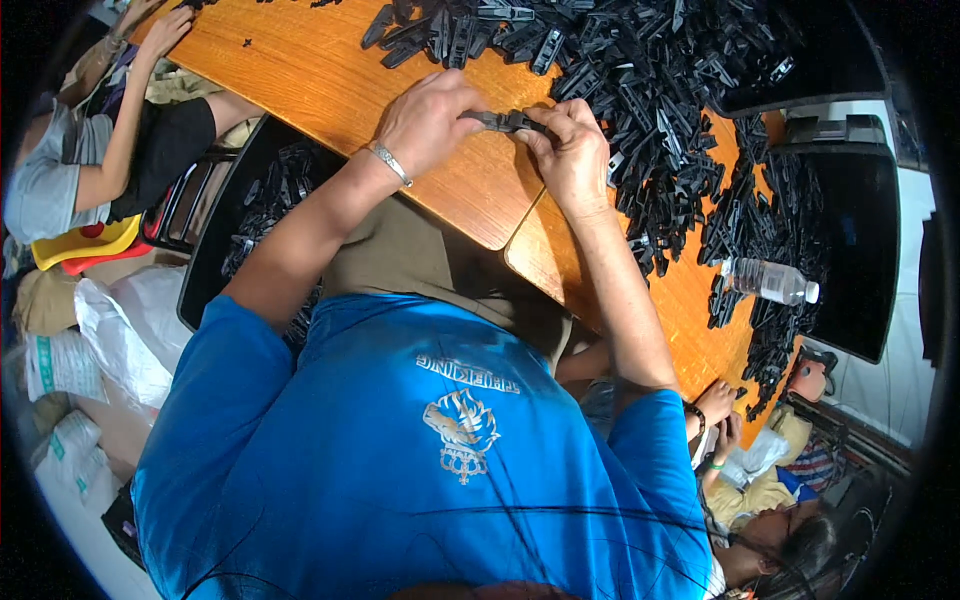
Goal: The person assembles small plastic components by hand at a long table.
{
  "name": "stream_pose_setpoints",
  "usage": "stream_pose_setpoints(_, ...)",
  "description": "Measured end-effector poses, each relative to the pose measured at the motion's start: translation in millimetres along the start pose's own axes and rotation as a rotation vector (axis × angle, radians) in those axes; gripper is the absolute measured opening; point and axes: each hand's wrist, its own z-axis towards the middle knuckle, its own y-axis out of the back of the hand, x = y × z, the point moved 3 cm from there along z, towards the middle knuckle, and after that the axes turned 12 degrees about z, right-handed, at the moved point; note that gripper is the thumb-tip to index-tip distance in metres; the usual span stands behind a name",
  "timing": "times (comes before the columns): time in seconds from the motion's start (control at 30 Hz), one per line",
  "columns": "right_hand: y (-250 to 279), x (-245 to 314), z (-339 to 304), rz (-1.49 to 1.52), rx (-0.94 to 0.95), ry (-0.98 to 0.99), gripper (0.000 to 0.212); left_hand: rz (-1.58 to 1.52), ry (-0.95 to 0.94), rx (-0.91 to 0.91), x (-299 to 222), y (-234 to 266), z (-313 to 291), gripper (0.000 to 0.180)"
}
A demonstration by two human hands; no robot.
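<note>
Between my two hands, just above the wooden table [300, 75], is a slim black plastic clip-like part [507, 121]. My left hand [432, 118], with a silver bracelet at the wrist, pinches its left end. At the other end, my right hand [572, 160] closes its thumb and fingers on the part. The fingertips hide both ends. A large heap of similar black plastic parts [640, 110] spreads over the table beyond and to the right of my hands.
A clear plastic bottle [768, 281] lies on the heap at right. Black bins [850, 250] stand past the right edge; another bin [212, 235] with black parts is at my left. Other people's hands [165, 33] work at the far left, and a co-worker's hand [716, 400] at lower right.
</note>
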Motion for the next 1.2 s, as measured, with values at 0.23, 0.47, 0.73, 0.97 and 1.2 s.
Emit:
stream_pose_setpoints(0.23, 2, -16, 15, 0.073, 0.177, 0.014, 0.029, -0.020, -0.010, 0.020, -3, -4, 0, 0.018)
stream_pose_setpoints(0.47, -8, -6, 24, 0.060, 0.317, 0.070, 0.026, -0.081, -0.056, 0.084, 6, -6, 2, 0.016)
stream_pose_setpoints(0.73, 108, -33, -36, -0.034, 0.192, -0.227, 0.027, -0.185, 0.266, 0.504, 84, 148, -85, 0.031)
stream_pose_setpoints(0.97, 79, 4, -74, -0.360, 0.242, -0.415, 0.034, -0.040, 0.233, 0.170, 50, 87, -30, 0.030)
stream_pose_setpoints(1.2, 65, 21, -55, -0.015, 0.172, -0.458, 0.034, 0.367, 0.052, 0.025, 40, 28, 39, 0.039)
